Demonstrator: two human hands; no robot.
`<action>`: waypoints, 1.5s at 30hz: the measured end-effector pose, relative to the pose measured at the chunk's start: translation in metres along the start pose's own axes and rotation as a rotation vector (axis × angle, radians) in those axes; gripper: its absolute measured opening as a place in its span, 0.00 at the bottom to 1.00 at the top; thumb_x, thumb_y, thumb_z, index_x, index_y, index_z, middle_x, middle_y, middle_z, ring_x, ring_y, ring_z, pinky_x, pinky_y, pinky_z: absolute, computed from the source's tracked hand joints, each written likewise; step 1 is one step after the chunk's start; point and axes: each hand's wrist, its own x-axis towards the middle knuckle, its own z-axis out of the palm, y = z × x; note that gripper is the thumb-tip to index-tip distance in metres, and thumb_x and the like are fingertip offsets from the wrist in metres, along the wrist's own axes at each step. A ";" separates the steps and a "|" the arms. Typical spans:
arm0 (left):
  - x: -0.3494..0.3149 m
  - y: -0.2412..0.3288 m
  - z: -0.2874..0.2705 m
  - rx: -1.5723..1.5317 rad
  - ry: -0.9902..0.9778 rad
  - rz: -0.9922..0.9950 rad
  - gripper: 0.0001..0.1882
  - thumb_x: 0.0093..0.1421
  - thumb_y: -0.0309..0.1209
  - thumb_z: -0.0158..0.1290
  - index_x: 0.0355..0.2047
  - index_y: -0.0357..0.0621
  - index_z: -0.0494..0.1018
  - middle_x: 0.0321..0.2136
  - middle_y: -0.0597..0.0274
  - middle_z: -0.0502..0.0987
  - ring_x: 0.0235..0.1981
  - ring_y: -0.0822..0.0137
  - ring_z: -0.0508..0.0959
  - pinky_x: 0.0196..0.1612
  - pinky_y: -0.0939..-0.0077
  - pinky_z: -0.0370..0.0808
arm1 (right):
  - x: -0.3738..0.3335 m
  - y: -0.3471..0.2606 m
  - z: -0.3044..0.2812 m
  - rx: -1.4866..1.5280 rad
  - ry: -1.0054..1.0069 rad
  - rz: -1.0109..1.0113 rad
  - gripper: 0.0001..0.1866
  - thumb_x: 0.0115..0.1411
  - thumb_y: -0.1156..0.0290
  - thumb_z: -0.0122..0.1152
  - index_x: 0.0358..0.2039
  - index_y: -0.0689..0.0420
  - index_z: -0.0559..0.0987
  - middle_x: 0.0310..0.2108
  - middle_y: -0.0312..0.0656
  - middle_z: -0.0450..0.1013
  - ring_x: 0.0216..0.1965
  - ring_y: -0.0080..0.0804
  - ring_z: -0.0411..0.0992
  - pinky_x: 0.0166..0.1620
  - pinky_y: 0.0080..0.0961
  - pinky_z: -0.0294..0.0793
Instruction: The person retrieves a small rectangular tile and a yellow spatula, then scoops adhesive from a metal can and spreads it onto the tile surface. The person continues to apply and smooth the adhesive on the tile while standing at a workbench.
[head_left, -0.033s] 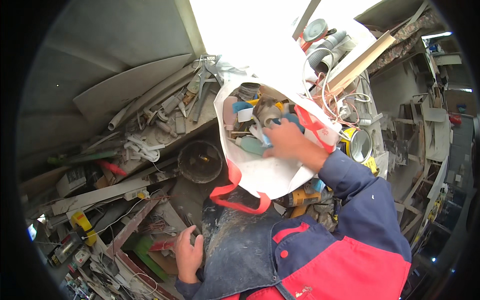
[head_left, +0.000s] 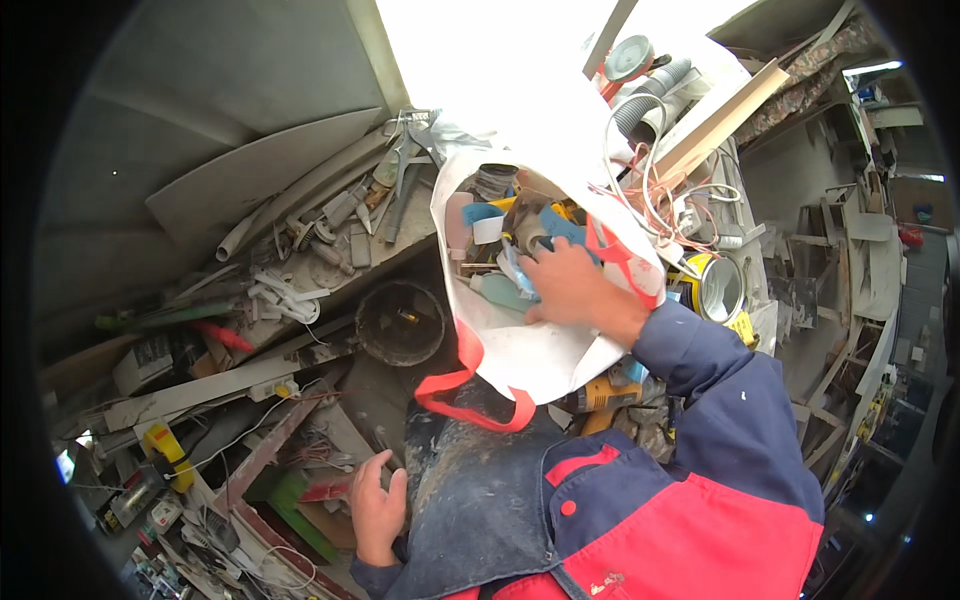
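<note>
A white bag with red handles (head_left: pixel 540 375) lies tipped with its mouth toward me, full of mixed items. My right hand (head_left: pixel 580 285) reaches into it with thumb and fingers apart. Under the fingertips, partly hidden, are a light-blue crumpled piece (head_left: pixel 516 270) and a pale green bottle (head_left: pixel 500 290). A blue flat piece (head_left: pixel 562 226) stands just beyond the hand. Farther left in the bag are a pink bottle (head_left: pixel 459 222) and a blue-and-white cup-like piece (head_left: pixel 486 226). My left hand (head_left: pixel 378 508) rests beside my leg, fingers loosely apart, holding nothing.
A dusty round bucket (head_left: pixel 401 322) stands left of the bag. Loose fittings and white plastic parts (head_left: pixel 285 297) crowd the ledge at left. An open tin (head_left: pixel 720 290) sits to the right, below tangled cables (head_left: pixel 690 200). A yellow power tool (head_left: pixel 605 394) lies under the bag's near edge.
My right hand has shifted slightly within the bag, and the blue flat piece beyond it shows more clearly. The near red handle has moved a little. My left hand stays put.
</note>
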 end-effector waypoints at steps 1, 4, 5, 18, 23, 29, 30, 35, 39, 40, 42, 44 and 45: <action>0.000 0.003 -0.001 -0.003 -0.005 -0.003 0.20 0.62 0.33 0.59 0.53 0.37 0.77 0.50 0.44 0.80 0.53 0.43 0.77 0.59 0.57 0.72 | 0.000 -0.003 0.009 -0.031 0.060 -0.045 0.34 0.47 0.53 0.79 0.49 0.63 0.78 0.42 0.50 0.78 0.48 0.50 0.74 0.48 0.43 0.76; 0.003 0.020 -0.003 0.000 0.027 0.061 0.22 0.62 0.32 0.59 0.55 0.36 0.76 0.51 0.43 0.79 0.54 0.44 0.77 0.59 0.58 0.72 | 0.016 0.013 0.044 0.053 0.098 -0.111 0.32 0.46 0.54 0.79 0.44 0.63 0.79 0.38 0.48 0.79 0.44 0.46 0.75 0.43 0.41 0.74; 0.007 0.030 -0.003 0.001 0.041 0.095 0.23 0.61 0.32 0.60 0.55 0.36 0.75 0.51 0.43 0.79 0.55 0.45 0.78 0.59 0.59 0.72 | 0.020 0.016 0.047 0.072 0.061 -0.092 0.31 0.45 0.55 0.79 0.43 0.62 0.79 0.37 0.48 0.78 0.43 0.45 0.74 0.43 0.40 0.73; 0.076 0.158 0.036 -1.013 -0.106 0.126 0.63 0.56 0.46 0.73 0.74 0.33 0.40 0.64 0.42 0.61 0.61 0.56 0.71 0.58 0.64 0.77 | 0.031 -0.002 0.069 -0.212 0.427 -0.140 0.16 0.47 0.74 0.68 0.38 0.58 0.76 0.35 0.48 0.75 0.41 0.45 0.75 0.42 0.38 0.75; 0.088 0.177 0.042 -0.405 0.036 0.220 0.30 0.57 0.36 0.67 0.53 0.31 0.70 0.42 0.50 0.80 0.42 0.61 0.81 0.45 0.67 0.78 | 0.031 0.002 0.037 -0.154 0.498 -0.036 0.12 0.49 0.78 0.63 0.36 0.57 0.75 0.33 0.46 0.75 0.38 0.46 0.76 0.41 0.39 0.77; 0.087 0.175 0.043 -0.709 -0.145 0.163 0.10 0.67 0.31 0.55 0.35 0.34 0.77 0.27 0.62 0.79 0.29 0.71 0.76 0.38 0.74 0.74 | 0.044 0.035 -0.010 -0.226 0.564 0.006 0.14 0.47 0.74 0.68 0.35 0.57 0.76 0.32 0.46 0.78 0.36 0.47 0.79 0.39 0.38 0.79; 0.084 0.176 0.041 -0.825 -0.180 0.161 0.11 0.69 0.30 0.53 0.34 0.34 0.77 0.28 0.63 0.79 0.29 0.72 0.76 0.37 0.75 0.74 | 0.042 0.036 -0.022 -0.189 0.560 0.059 0.15 0.47 0.73 0.70 0.36 0.57 0.76 0.32 0.46 0.78 0.36 0.47 0.80 0.39 0.38 0.80; 0.060 0.176 0.004 -0.953 -0.264 0.301 0.13 0.70 0.26 0.47 0.28 0.33 0.75 0.28 0.58 0.79 0.33 0.70 0.78 0.40 0.74 0.75 | 0.041 0.038 -0.049 -0.058 0.532 0.233 0.17 0.50 0.68 0.73 0.38 0.58 0.78 0.33 0.49 0.80 0.37 0.47 0.82 0.40 0.40 0.82; 0.040 0.174 -0.019 -1.019 -0.221 0.418 0.13 0.65 0.28 0.50 0.25 0.34 0.74 0.28 0.51 0.79 0.34 0.60 0.79 0.44 0.65 0.77 | 0.045 0.043 -0.038 -0.056 0.515 0.261 0.25 0.49 0.65 0.77 0.44 0.60 0.77 0.41 0.50 0.78 0.45 0.50 0.79 0.48 0.41 0.79; 0.035 0.173 -0.023 -1.027 -0.203 0.420 0.13 0.65 0.30 0.51 0.25 0.34 0.74 0.28 0.51 0.79 0.34 0.59 0.80 0.44 0.64 0.77 | 0.044 0.043 -0.032 -0.067 0.608 0.205 0.25 0.49 0.66 0.75 0.46 0.59 0.77 0.43 0.48 0.77 0.47 0.49 0.77 0.50 0.42 0.77; 0.031 0.174 -0.032 -1.011 -0.188 0.450 0.14 0.64 0.32 0.53 0.24 0.35 0.74 0.29 0.50 0.79 0.35 0.58 0.80 0.45 0.64 0.77 | 0.043 0.044 -0.018 -0.088 0.792 0.092 0.26 0.50 0.69 0.73 0.50 0.58 0.76 0.47 0.46 0.74 0.50 0.48 0.74 0.54 0.43 0.74; 0.028 0.175 -0.038 -0.965 -0.199 0.501 0.15 0.63 0.33 0.54 0.24 0.35 0.74 0.29 0.49 0.80 0.36 0.58 0.80 0.45 0.64 0.77 | 0.045 0.047 -0.009 -0.227 0.936 -0.028 0.25 0.50 0.73 0.69 0.51 0.55 0.77 0.47 0.43 0.72 0.51 0.45 0.72 0.54 0.43 0.72; 0.028 0.175 -0.037 -0.968 -0.215 0.503 0.14 0.63 0.34 0.56 0.26 0.34 0.75 0.30 0.49 0.80 0.37 0.58 0.80 0.46 0.64 0.77 | 0.044 0.048 -0.007 -0.297 1.005 -0.088 0.25 0.50 0.74 0.67 0.51 0.54 0.77 0.47 0.41 0.71 0.51 0.44 0.71 0.54 0.44 0.71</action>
